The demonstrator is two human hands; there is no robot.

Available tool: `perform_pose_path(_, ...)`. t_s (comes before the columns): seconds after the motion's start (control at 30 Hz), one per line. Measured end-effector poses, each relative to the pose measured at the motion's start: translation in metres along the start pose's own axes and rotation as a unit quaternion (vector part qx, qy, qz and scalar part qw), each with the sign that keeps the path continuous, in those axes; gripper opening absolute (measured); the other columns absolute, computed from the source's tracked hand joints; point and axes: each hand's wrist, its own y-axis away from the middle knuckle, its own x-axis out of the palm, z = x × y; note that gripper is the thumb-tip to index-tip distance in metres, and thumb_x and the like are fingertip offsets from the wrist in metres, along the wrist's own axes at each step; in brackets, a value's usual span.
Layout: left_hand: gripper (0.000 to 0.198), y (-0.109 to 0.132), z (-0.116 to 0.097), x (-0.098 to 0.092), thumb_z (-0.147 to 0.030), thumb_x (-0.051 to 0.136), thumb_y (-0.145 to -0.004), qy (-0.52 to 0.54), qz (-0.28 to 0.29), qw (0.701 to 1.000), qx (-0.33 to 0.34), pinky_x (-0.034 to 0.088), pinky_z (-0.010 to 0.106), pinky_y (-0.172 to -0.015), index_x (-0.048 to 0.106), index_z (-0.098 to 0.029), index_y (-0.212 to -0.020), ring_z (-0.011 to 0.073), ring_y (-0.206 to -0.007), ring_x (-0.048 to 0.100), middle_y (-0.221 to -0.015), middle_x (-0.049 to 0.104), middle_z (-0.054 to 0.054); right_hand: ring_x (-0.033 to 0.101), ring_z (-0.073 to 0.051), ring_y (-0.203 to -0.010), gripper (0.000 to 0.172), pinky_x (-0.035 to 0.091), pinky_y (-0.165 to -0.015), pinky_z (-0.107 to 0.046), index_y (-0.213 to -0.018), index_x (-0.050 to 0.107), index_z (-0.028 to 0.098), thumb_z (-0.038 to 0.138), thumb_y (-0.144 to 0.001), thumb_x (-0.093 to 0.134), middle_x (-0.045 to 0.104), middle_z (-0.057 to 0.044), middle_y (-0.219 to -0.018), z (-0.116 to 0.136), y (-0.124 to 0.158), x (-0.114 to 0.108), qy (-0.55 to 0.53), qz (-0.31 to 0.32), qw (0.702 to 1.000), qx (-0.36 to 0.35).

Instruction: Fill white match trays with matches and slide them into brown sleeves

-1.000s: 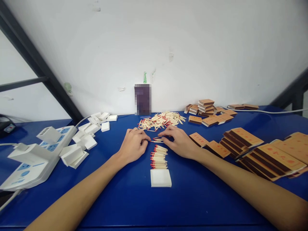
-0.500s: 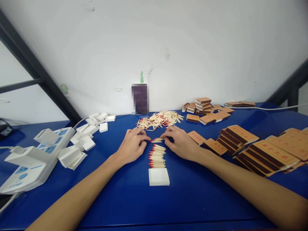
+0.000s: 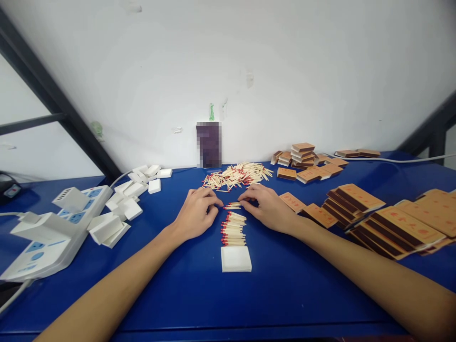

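Over the blue table, my left hand (image 3: 199, 212) has bent fingers, the forefinger and thumb slightly parted beside the red heads of a few matches (image 3: 233, 205). My right hand (image 3: 267, 209) pinches at the plain ends of these matches with thumb and forefinger. Nearer to me, a column of matches (image 3: 233, 229) lies side by side, red heads to the left. Just below it rests a white matchbox tray (image 3: 236, 259). Beyond my hands spreads a loose heap of matches (image 3: 242, 175).
White trays (image 3: 124, 197) lie scattered at the left, beside a power strip (image 3: 67, 247) with plugged-in adapters. Orange-brown matchbox sleeves (image 3: 356, 199) are stacked at the right, with more matchboxes (image 3: 302, 161) at the back. A dark blurred rectangle (image 3: 209, 145) stands against the wall.
My left fingertips have drawn slightly away from the match heads. My right hand stays at the other ends. The whole view has shifted a little.
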Motion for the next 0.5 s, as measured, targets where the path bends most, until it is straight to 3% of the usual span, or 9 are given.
perform_pose_path(0.3,0.033,0.0016,0.0021,-0.0004,-0.011,0.045,-0.089,0.005,0.022,0.999,0.039,0.036,0.038,-0.086,0.071,-0.024,-0.105,0.0201,-0.097,0.057,-0.1,0.064,0.002,0.058,-0.017,-0.083,0.014,0.043,-0.079,-0.032,-0.088,0.07,0.02,0.018,-0.091,0.056,0.062,-0.004,-0.086,0.0015,0.0006,-0.0009,-0.008,0.006,1.0,-0.01)
perform_pose_path(0.5,0.028,0.0004,-0.0003,-0.0015,-0.008,0.045,-0.085,0.005,0.01,1.0,-0.008,0.036,0.038,-0.086,0.069,-0.02,-0.092,0.02,-0.092,0.057,-0.096,0.065,0.003,0.057,-0.018,-0.081,0.018,0.043,-0.074,-0.031,-0.1,0.066,0.018,0.014,-0.087,0.055,0.061,-0.005,-0.089,0.0003,0.001,0.0024,-0.007,-0.022,0.999,0.035)
